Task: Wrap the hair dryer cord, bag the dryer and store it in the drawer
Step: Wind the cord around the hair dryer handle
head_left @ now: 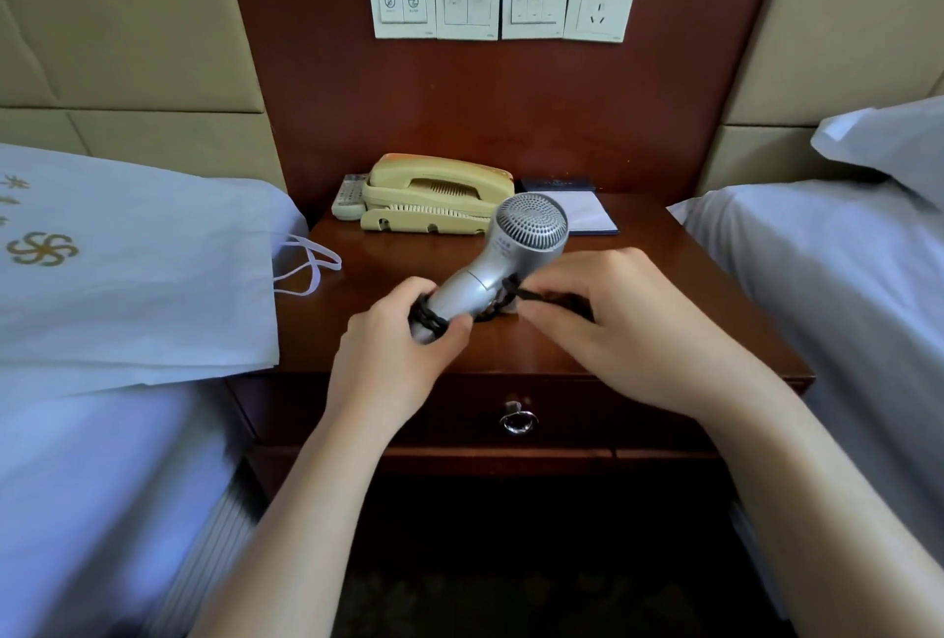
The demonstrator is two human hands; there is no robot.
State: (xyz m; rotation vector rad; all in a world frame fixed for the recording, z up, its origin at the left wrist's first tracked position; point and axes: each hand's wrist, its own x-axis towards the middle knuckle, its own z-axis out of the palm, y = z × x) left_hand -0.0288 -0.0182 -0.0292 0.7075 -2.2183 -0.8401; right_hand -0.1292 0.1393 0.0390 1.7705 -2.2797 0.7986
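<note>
A silver hair dryer point(516, 249) is held above the wooden nightstand point(664, 290), its grille end pointing up and back. My left hand point(403, 351) grips the lower end of its handle, where loops of the black coiled cord point(493, 305) lie round it. My right hand point(623, 331) pinches the cord just right of the handle, and the cord runs on under its fingers. The white drawstring bag point(138, 269) with a gold emblem lies on the left bed. The drawer point(459, 412) below the top is closed, its ring pull point(517, 422) hanging at the front.
A cream telephone point(434, 195), a remote point(349, 198) and a notepad point(587, 213) sit at the back of the nightstand. Wall switches and a socket point(603, 3) are above. Beds with white linen flank both sides, a pillow point(889, 141) at right.
</note>
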